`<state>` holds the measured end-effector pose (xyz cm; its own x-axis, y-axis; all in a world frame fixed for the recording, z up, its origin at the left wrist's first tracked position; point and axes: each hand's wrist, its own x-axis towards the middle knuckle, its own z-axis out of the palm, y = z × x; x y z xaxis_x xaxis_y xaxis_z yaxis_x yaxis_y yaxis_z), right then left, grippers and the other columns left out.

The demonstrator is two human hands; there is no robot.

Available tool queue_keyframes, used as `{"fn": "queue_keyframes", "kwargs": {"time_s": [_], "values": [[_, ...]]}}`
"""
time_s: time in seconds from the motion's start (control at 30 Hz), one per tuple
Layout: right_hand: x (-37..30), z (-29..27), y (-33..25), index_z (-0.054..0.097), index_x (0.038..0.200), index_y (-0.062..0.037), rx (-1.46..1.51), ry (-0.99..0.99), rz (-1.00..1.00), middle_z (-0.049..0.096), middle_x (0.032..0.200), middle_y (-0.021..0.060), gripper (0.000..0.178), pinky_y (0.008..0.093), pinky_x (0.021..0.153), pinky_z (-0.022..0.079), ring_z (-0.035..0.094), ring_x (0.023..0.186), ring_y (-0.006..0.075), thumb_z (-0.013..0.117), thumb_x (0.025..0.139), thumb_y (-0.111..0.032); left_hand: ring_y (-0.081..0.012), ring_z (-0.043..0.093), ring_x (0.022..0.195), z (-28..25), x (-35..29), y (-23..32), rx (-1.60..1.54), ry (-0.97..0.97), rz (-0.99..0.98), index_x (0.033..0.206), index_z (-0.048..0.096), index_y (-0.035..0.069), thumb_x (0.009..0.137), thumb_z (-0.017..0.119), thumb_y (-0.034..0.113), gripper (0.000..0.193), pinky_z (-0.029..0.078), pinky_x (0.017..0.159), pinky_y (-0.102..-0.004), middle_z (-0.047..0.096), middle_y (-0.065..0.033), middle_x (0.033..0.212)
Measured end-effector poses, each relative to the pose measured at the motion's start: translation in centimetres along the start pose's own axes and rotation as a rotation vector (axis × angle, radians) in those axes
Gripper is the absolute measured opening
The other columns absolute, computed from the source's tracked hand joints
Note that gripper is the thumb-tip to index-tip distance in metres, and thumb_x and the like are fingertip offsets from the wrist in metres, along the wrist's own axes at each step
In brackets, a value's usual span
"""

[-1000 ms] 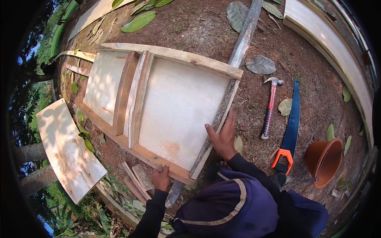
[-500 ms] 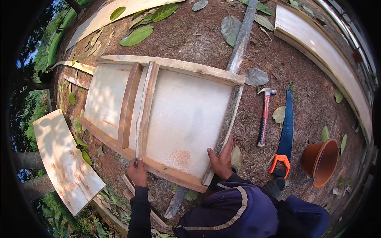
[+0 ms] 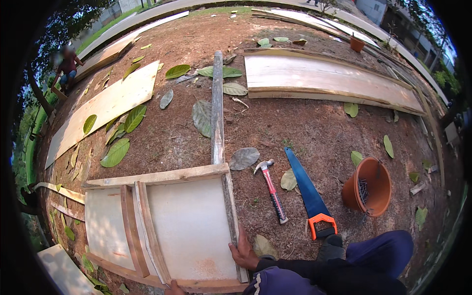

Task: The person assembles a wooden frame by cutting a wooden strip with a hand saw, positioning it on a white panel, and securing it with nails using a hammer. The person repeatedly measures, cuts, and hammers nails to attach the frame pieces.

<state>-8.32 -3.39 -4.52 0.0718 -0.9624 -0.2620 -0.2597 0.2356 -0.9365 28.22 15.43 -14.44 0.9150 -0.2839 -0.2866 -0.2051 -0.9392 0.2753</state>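
Note:
A wooden panel (image 3: 191,226), a pale board framed with rails, lies on the ground before me. Two crosspieces span it: a brown batten (image 3: 132,231) and, beside it, a lighter wooden strip (image 3: 150,231). My right hand (image 3: 244,253) grips the panel's right rail, thumb on the inner side and fingers outside. At the strip's near end is my left hand (image 3: 175,289), its fingers closed there; the lower edge of the picture cuts most of it off. Right of the panel lie a claw hammer (image 3: 271,191) with a red and black handle and a handsaw (image 3: 306,187) with an orange handle.
A terracotta-coloured bucket (image 3: 351,191) with nails inside stands at the right. A weathered post (image 3: 217,113) extends beyond the panel. Farther off lie a long plywood trough (image 3: 324,76), a plywood sheet (image 3: 108,110) and large leaves (image 3: 115,152). A person (image 3: 68,66) is at the far left.
My view has tilted up and toward the far ground, so the panel and both hands sit lower in the picture. The left hand is now mostly cut off. The right hand stays on the rail.

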Motion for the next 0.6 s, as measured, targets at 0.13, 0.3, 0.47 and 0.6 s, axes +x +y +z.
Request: {"fn": "queue_keyframes", "kwargs": {"time_s": [0.13,0.3,0.47,0.6], "values": [[0.9,-0.1,0.9,0.005,0.156,0.0134,-0.025,0.037,-0.058,0.018,0.159,0.0396,0.079,0.0471,0.126,0.019,0.021,0.151,0.0496,0.054,0.099,-0.012,-0.027,0.052,0.046,-0.8,-2.0,3.8,-0.543,-0.005,-0.138,0.076,0.066,-0.006,0.085,0.077,0.035,0.043,0.042,0.044,-0.0422,0.057,-0.0126,0.059],[2.5,0.1,1.7,0.006,0.155,0.014,-0.04,0.057,-0.127,0.019,0.159,0.0403,0.08,0.0468,0.126,0.018,0.02,0.152,0.0498,0.055,0.099,-0.012,-0.0391,0.065,0.076,-1.3,-2.4,6.3,-0.133,0.099,0.069,0.1,0.072,-0.007,0.086,0.073,0.045,0.053,0.052,0.071,-0.0501,0.07,-0.0237,0.086],[4.6,-0.7,1.1,0.008,0.155,0.0154,-0.072,0.09,-0.205,0.02,0.158,0.0416,0.08,0.0478,0.125,0.02,0.022,0.15,0.0514,0.056,0.097,-0.011,-0.0448,0.065,0.102,-3.1,-4.1,10.1,-0.092,0.041,0.12,0.119,0.07,-0.004,0.087,0.07,0.052,0.065,0.05,0.092,-0.0523,0.069,-0.0305,0.116],[5.4,-1.4,0.4,0.008,0.154,0.0161,-0.092,0.094,-0.2,0.021,0.157,0.0419,0.079,0.0473,0.125,0.02,0.022,0.15,0.0519,0.056,0.097,-0.009,-0.0383,0.067,0.096,-0.9,-2.9,9.0,-0.239,0.121,0.166,0.113,0.07,-0.008,0.087,0.07,0.053,0.067,0.053,0.086,-0.0482,0.072,-0.0266,0.107]]}}
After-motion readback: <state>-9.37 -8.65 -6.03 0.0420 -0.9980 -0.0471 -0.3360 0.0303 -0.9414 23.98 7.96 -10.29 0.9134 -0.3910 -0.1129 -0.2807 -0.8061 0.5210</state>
